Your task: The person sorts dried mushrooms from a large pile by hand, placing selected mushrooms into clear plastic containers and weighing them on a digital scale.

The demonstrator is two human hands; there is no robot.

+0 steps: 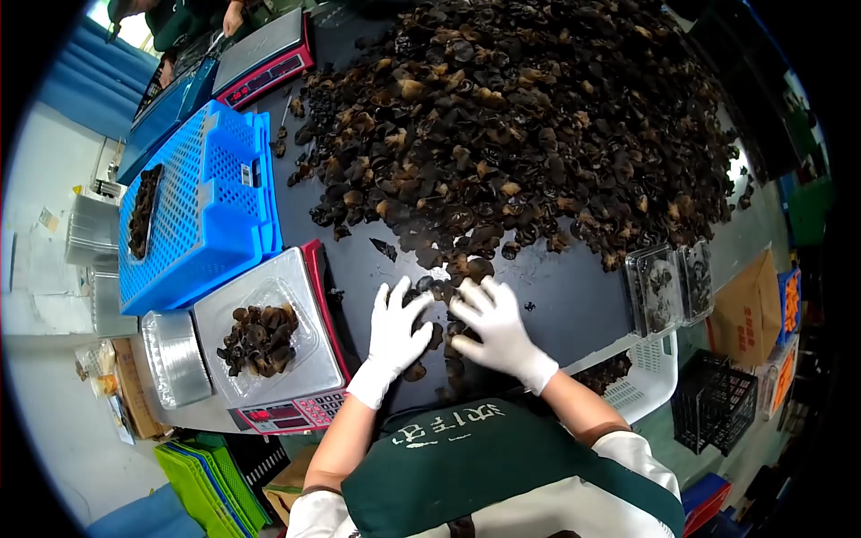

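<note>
My left hand [392, 330], in a white glove, lies over the dark table with its fingers spread. My right hand [500, 330], gloved the same way, is a short distance to its right, fingers also apart. Between and just beyond them are a few loose wood ear mushrooms [437, 287], dark brown and wet-looking; the fingertips are at or touching some of these. Nothing is visibly gripped in either hand. A large heap of wood ear mushrooms [520, 125] covers the far part of the table.
Left of me, a digital scale [211, 314] bears a clear tray of mushrooms [260, 341]. Behind it stands a blue crate [229, 202]; stacked clear trays [175, 359] are alongside. Clear containers [655, 291] and a white basket [664, 372] are at right. Another person's hand [233, 18] shows far left.
</note>
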